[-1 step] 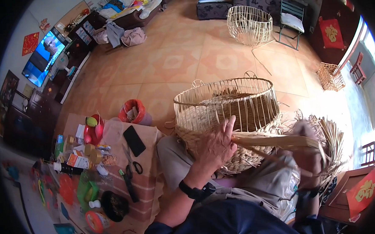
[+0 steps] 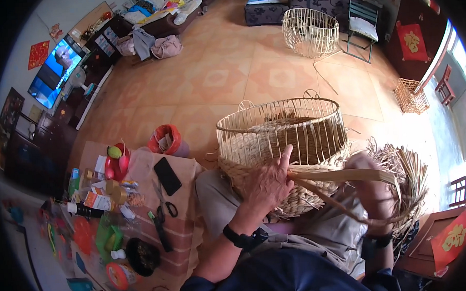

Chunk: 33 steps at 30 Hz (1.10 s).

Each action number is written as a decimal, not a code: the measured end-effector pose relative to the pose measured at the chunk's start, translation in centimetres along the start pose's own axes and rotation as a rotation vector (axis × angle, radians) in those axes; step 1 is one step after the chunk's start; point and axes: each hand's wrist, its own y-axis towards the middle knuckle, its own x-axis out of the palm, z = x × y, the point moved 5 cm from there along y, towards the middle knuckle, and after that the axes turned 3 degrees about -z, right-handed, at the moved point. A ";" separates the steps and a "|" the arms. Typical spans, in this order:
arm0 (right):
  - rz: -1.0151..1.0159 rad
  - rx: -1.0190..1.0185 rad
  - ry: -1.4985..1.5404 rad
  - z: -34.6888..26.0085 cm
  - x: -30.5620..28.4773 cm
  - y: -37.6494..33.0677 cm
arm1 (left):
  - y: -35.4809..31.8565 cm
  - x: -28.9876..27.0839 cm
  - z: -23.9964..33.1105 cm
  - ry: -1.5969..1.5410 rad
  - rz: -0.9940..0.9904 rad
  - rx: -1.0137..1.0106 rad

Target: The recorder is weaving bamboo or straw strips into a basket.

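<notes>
A half-woven basket [image 2: 259, 144] rests at my lap, its lower wall of braided plant fibre and its upper part bare upright stakes under a round rim. My left hand [image 2: 267, 188] lies against its near wall, index finger stretched out, while thumb and other fingers pinch flat straw-coloured fibre strands [image 2: 345, 175]. These run rightward from that pinch, one bending over and another looping down. My right hand [image 2: 375, 193] is beside them on the right, smeared by motion; its fingers cannot be made out. A heap of dry fibre [image 2: 410, 162] lies just beyond it.
At left, a cloth-covered table [image 2: 187, 221] carries a phone [image 2: 167, 176], scissors [image 2: 167, 206], a dark bowl [image 2: 142, 256] and several bottles. A red-lined bin [image 2: 165, 137] stands behind it. Farther off are an unwoven basket frame [image 2: 311, 33], a folding chair [image 2: 362, 25] and a small basket [image 2: 411, 95].
My right hand has shifted slightly left and remains blurred. One strand now hangs in a wide loop below the flat one. My left hand keeps its place on the basket.
</notes>
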 end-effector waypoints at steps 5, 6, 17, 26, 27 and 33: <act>-0.160 -0.131 -0.439 2.3 6.8 2.7 | 0.1 0.4 -0.8 -0.212 -0.056 -0.139; -0.180 -0.154 -0.520 1.6 7.7 3.3 | -0.1 0.7 -1.0 -0.209 -0.061 -0.138; -0.347 -0.361 -0.893 0.6 10.3 5.7 | -0.7 2.3 -2.9 -0.605 0.192 -0.088; -0.181 -0.483 -1.171 5.6 11.1 4.7 | -1.4 0.9 -2.9 -0.535 0.184 0.110; -0.225 -0.393 -1.147 5.9 11.0 4.7 | -1.5 1.0 -3.1 -0.513 0.116 0.096; -0.111 -0.258 -1.163 7.4 7.7 3.4 | -1.4 1.9 -2.9 -0.556 0.183 0.174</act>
